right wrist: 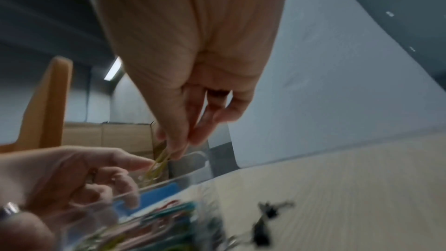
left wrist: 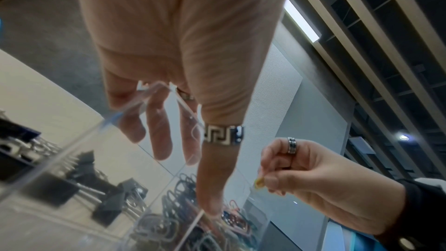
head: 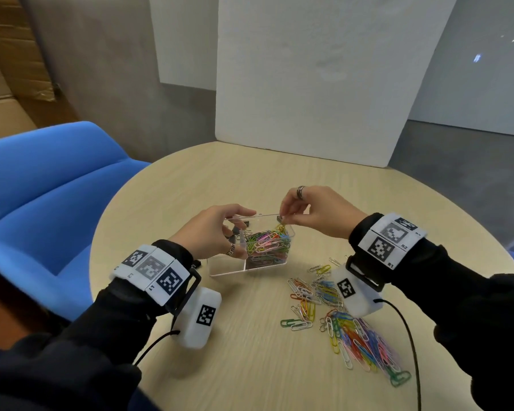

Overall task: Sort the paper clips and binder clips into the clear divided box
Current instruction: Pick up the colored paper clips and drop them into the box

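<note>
The clear divided box (head: 229, 269) stands mid-table. My left hand (head: 235, 232) grips its left side, thumb on the near wall and fingers over the far rim; through the clear wall (left wrist: 72, 150) black binder clips (left wrist: 60, 178) show in one compartment. The right compartment is heaped with coloured paper clips (head: 267, 246). My right hand (head: 284, 219) hovers over that heap and pinches a yellow paper clip (head: 281, 227) (left wrist: 259, 184) (right wrist: 156, 167) between thumb and fingertips. Many loose paper clips (head: 347, 327) lie on the table to the box's near right.
The round wooden table (head: 190, 366) has a white board (head: 309, 84) standing at its far edge and a blue chair (head: 42, 203) at its left. A few black binder clips (right wrist: 263, 222) lie on the table beside the box.
</note>
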Demonstrator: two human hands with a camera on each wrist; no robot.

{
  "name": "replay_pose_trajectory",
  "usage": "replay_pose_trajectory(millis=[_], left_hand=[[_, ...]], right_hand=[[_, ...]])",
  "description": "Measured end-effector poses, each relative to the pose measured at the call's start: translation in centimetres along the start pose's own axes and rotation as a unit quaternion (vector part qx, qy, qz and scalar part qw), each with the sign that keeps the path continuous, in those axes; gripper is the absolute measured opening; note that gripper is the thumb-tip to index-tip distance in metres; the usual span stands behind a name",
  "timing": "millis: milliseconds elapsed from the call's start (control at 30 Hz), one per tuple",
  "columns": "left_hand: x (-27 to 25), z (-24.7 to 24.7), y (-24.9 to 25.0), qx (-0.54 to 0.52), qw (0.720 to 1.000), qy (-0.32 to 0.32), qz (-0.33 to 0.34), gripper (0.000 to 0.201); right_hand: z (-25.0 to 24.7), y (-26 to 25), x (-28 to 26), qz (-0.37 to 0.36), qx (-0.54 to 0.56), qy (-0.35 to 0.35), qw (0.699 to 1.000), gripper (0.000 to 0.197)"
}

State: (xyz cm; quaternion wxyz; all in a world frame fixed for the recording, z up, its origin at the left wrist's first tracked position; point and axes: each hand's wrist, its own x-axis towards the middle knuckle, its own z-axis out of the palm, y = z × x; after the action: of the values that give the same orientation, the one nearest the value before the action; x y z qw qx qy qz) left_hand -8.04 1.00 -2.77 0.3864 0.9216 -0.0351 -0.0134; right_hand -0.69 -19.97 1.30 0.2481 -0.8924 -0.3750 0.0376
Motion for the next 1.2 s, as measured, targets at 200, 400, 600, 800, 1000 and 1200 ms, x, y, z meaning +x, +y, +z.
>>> replay_pose_trajectory(millis=[200,400,600,800,1000,1200], left_hand=[[0.0,-0.1,0.2,0.003,1.000,-0.001,0.001,0.071],[0.0,0.0,0.1,0.001,1.000,0.001,0.001,0.071],[0.0,0.0,0.2,0.002,1.000,0.000,-0.005,0.071],[0.0,0.0,0.3,0.001,1.000,0.000,-0.015,0.071],[0.0,0.0,0.4,-0.003,1.000,0.001,-0.027,0.071],[0.0,0.1,0.6,-0.011,0.999,0.000,-0.031,0.070]], right_hand=[[1.9,-1.3,-0.2,-0.010,-0.067,-0.093,0.993,0.015],[2.3,-0.7,-0.6,-0.003,-0.163,-0.105,0.981,0.046],[-0.3,-0.6,-2.5,0.023,-0.017,0.003,1.000,0.027],[-1.8,3.0,-8.0,0.141,0.003,-0.306,0.941,0.010],[-1.8,4.4,-13.3,0.231,0.041,-0.464,0.854,0.020],[1.1,3.7,-12.4,0.193,0.101,-0.450,0.866,0.013]])
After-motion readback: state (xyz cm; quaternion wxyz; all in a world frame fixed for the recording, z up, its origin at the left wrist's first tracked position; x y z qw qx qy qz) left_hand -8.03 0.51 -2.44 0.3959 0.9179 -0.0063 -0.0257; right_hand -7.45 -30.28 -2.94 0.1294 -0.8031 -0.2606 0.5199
